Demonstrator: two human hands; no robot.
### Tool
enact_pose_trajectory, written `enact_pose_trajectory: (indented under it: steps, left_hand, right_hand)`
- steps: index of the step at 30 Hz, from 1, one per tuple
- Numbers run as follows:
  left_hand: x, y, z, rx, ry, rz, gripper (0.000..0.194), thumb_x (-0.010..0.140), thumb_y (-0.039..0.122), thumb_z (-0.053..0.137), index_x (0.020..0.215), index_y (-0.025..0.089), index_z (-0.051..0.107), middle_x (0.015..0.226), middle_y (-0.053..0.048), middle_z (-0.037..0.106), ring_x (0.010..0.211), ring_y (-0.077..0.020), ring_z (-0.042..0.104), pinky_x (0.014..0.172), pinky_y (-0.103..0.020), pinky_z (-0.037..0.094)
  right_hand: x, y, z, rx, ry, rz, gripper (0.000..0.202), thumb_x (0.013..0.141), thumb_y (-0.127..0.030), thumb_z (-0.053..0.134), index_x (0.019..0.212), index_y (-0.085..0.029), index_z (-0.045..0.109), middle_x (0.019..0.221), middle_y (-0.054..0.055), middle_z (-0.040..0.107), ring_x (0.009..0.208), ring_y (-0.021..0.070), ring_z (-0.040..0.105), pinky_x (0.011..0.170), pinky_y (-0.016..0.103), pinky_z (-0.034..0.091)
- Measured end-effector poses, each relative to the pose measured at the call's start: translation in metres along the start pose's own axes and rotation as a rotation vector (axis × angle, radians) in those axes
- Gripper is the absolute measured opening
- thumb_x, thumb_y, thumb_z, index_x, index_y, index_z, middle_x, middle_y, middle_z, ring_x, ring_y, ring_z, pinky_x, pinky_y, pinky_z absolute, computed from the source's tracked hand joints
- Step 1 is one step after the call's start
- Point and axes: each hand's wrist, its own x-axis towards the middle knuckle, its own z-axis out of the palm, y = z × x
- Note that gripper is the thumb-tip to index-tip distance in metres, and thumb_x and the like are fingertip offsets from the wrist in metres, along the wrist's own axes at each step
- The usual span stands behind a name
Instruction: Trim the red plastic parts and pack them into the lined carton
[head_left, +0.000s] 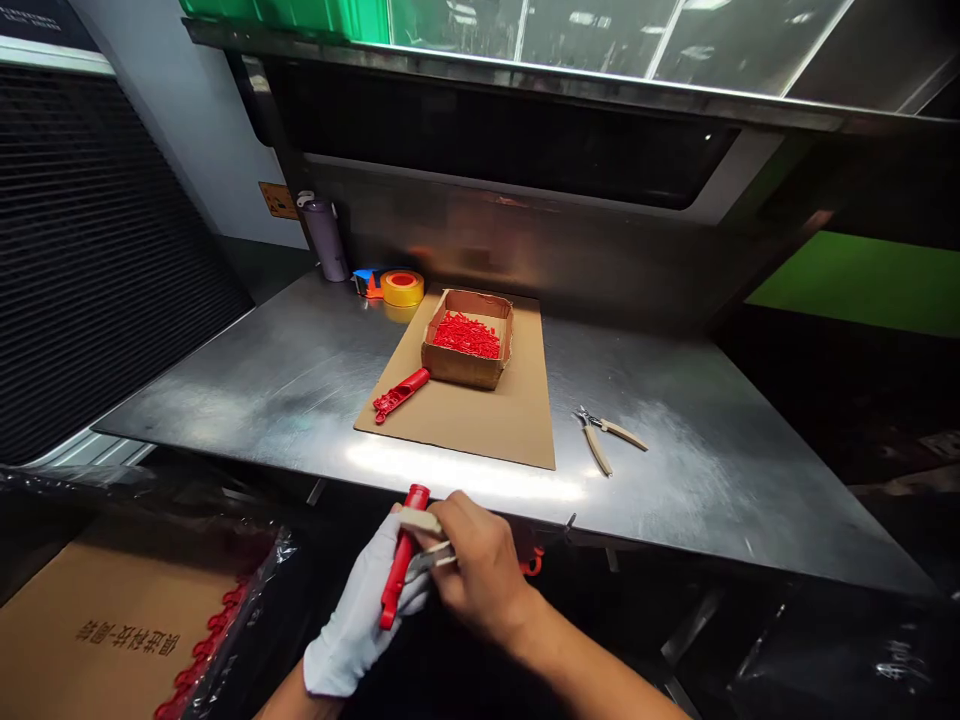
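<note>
My left hand (364,610), in a white glove, is closed around a red plastic part (397,575) in front of the table's near edge. My bare right hand (476,560) grips a tool with pale handles (421,522), which crosses the red part; its tip is hard to make out. Another red part (401,394) lies on a cardboard sheet (480,425). Beside it on the sheet stands a small cardboard box (461,370) holding many small red pieces (466,336).
Pliers with beige handles (598,445) lie open on the metal table (675,490). A yellow tape roll (403,290) and a purple bottle (325,240) stand at the back left. A lined carton (112,610) with red parts (206,645) is at the lower left.
</note>
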Motion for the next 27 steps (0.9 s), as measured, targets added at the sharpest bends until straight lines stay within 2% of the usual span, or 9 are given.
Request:
enact_pose_trajectory:
  steps: [2,6,9,14,16,19,24,25,27]
  left_hand:
    - [-0.002,0.003,-0.001,-0.027,-0.107,-0.089,0.044,0.088,0.053,0.063,0.067,0.017,0.05,0.047,0.008,0.03,0.037,-0.0041,0.018,0.035,-0.016,0.019]
    - [-0.004,0.011,-0.007,-0.167,-0.308,-0.178,0.038,0.097,0.047,0.05,0.078,0.014,0.057,0.052,0.007,0.032,0.036,-0.0029,0.015,0.035,-0.017,0.017]
    - [-0.006,0.015,-0.012,-0.247,-0.355,-0.188,0.036,0.096,0.044,0.053,0.077,0.014,0.056,0.053,0.007,0.033,0.036,-0.0027,0.015,0.036,-0.017,0.017]
    - [-0.012,0.019,-0.016,-0.306,-0.378,-0.192,0.035,0.095,0.044,0.056,0.077,0.014,0.055,0.054,0.007,0.033,0.037,-0.0026,0.017,0.037,-0.017,0.018]
    - [-0.013,0.02,-0.017,-0.299,-0.368,-0.181,0.035,0.094,0.045,0.056,0.076,0.014,0.054,0.054,0.007,0.033,0.037,-0.0026,0.017,0.037,-0.017,0.019]
    - [-0.01,0.019,-0.018,-0.229,-0.31,-0.132,0.038,0.094,0.049,0.056,0.076,0.016,0.053,0.054,0.007,0.033,0.036,-0.0027,0.017,0.036,-0.017,0.018]
    - [-0.005,0.0,-0.017,-0.104,-0.124,-0.042,0.049,0.093,0.061,0.049,0.071,0.017,0.05,0.05,0.007,0.034,0.036,-0.0045,0.025,0.038,-0.016,0.024]
    - [-0.005,-0.003,-0.017,-0.097,-0.099,-0.029,0.05,0.092,0.063,0.05,0.071,0.018,0.049,0.05,0.007,0.035,0.037,-0.0051,0.028,0.039,-0.016,0.026]
    - [-0.007,-0.006,-0.021,-0.064,-0.07,-0.024,0.051,0.088,0.065,0.054,0.07,0.018,0.051,0.048,0.007,0.034,0.037,-0.0061,0.028,0.038,-0.017,0.025]
  right_hand:
    - [0.01,0.01,-0.013,0.011,0.031,0.093,0.014,0.095,-0.026,0.048,0.09,-0.02,0.06,0.08,0.004,0.06,0.07,0.0175,0.056,0.062,0.028,0.041]
    - [0.032,0.038,-0.042,-0.116,0.021,0.277,0.021,0.092,-0.026,0.052,0.109,-0.019,0.061,0.098,0.008,0.068,0.086,0.0204,0.063,0.075,0.03,0.047]
    - [0.045,0.067,-0.059,-0.244,-0.031,0.414,0.028,0.091,-0.028,0.055,0.117,-0.018,0.061,0.096,0.008,0.07,0.084,0.0233,0.064,0.072,0.033,0.046]
    - [0.058,0.099,-0.077,-0.368,-0.125,0.516,0.021,0.09,-0.025,0.057,0.108,-0.019,0.068,0.097,0.009,0.07,0.085,0.0246,0.065,0.071,0.033,0.044]
    - [0.058,0.093,-0.079,-0.437,-0.113,0.552,0.027,0.091,-0.027,0.058,0.114,-0.017,0.067,0.107,0.014,0.067,0.089,0.027,0.064,0.074,0.035,0.044]
    - [0.05,0.059,-0.068,-0.436,-0.119,0.495,0.042,0.092,-0.033,0.059,0.131,-0.017,0.059,0.12,0.015,0.06,0.098,0.0287,0.062,0.079,0.039,0.046]
    - [0.028,-0.007,-0.022,-0.004,-0.41,0.279,0.079,0.078,-0.049,0.076,0.144,-0.021,0.043,0.114,0.009,0.064,0.096,0.0264,0.063,0.081,0.039,0.051]
    - [0.025,-0.012,-0.013,0.037,-0.423,0.28,0.082,0.075,-0.049,0.078,0.143,-0.022,0.043,0.114,0.008,0.064,0.096,0.0266,0.063,0.082,0.04,0.051]
    - [0.026,-0.013,0.001,0.106,-0.407,0.299,0.066,0.078,-0.046,0.076,0.134,-0.022,0.05,0.105,0.006,0.066,0.09,0.0242,0.063,0.079,0.038,0.051]
